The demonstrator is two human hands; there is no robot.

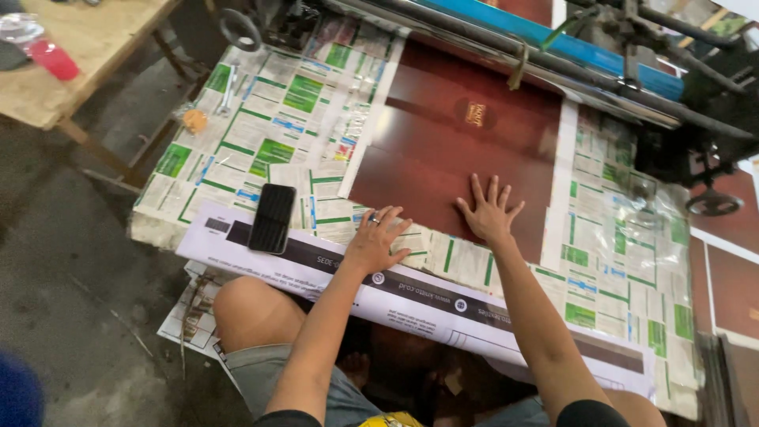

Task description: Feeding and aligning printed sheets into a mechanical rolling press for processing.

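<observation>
Dark red sheet on green-and-white paper

The shiny dark red flat sheet [455, 154] has a small gold mark; printed paper covering the counter [269, 119] shows green, blue and white blocks; flat black phone [272, 217].

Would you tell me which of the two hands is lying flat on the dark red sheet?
The right hand, fingers spread on the dark red sheet. The left hand, wearing a ring, rests instead on the green-printed paper near the table's front edge.

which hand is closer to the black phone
Left. The left hand rests flat on the paper-covered board just right of the black phone; the right hand lies farther off, on the dark red sheet.
</observation>
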